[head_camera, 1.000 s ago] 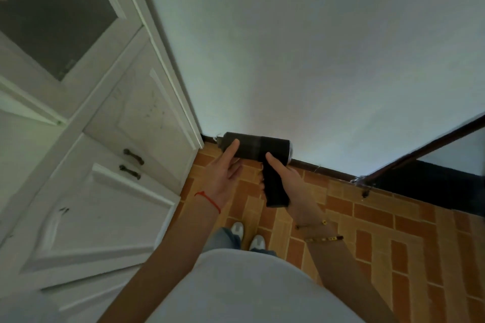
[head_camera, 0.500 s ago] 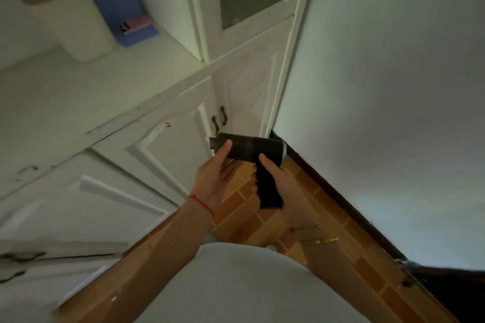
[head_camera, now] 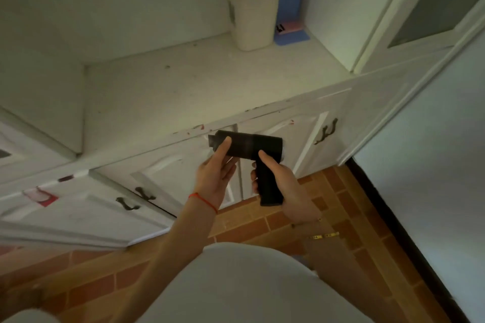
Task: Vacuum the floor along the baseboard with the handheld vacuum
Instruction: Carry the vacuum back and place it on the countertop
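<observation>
A black handheld vacuum [head_camera: 252, 145], a short barrel on a pistol grip, is held at waist height in front of the white cabinet. My right hand [head_camera: 283, 186] is wrapped around its grip, thumb up on the barrel. My left hand [head_camera: 215, 173] cups the barrel's front end from below, thumb resting near the nozzle. The dark baseboard [head_camera: 388, 217] runs along the foot of the white wall on the right, down to the brick-pattern floor [head_camera: 262, 220].
A white cabinet with dark door handles [head_camera: 325, 131] fills the left and centre; its counter [head_camera: 183, 92] carries a cream bin [head_camera: 253, 12] and a blue object [head_camera: 291, 2]. A glass-panelled cabinet door [head_camera: 441, 8] stands at the upper right.
The view has swung left, from the wall and baseboard to the cabinet and its counter. Both hands hold the vacuum the same way throughout.
</observation>
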A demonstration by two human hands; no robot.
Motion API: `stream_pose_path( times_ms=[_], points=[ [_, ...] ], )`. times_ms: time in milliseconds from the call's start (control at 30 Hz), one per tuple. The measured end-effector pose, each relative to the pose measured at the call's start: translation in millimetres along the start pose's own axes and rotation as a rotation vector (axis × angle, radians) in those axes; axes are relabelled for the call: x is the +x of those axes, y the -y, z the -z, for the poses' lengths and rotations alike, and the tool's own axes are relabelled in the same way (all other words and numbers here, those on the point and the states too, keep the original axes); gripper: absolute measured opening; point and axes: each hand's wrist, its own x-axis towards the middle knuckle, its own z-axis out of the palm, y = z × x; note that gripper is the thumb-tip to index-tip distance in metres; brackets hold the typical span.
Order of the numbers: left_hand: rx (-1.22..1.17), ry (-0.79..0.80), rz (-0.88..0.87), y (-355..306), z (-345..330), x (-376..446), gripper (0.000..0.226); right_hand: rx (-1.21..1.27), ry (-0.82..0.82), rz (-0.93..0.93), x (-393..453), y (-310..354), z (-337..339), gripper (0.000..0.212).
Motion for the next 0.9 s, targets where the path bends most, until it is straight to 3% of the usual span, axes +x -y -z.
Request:
stream_pose_path(
  times_ms=[400, 700, 900],
  points=[
    [-0.055, -0.154, -0.135, -130, 142, 20, 0.028, -0.244, 0.159, 0.05, 47, -5, -187, 0.041],
    [-0.178, -0.159, -0.136, -192, 162, 72, 0.044, -0.35, 0.277, 0.175, 87, 38, -226, 0.033],
    [-0.175, -0.183, -0.165, -235, 161, 131, 0.033, -0.415, 0.284, 0.199, 142, 73, -256, 0.034]
  ],
)
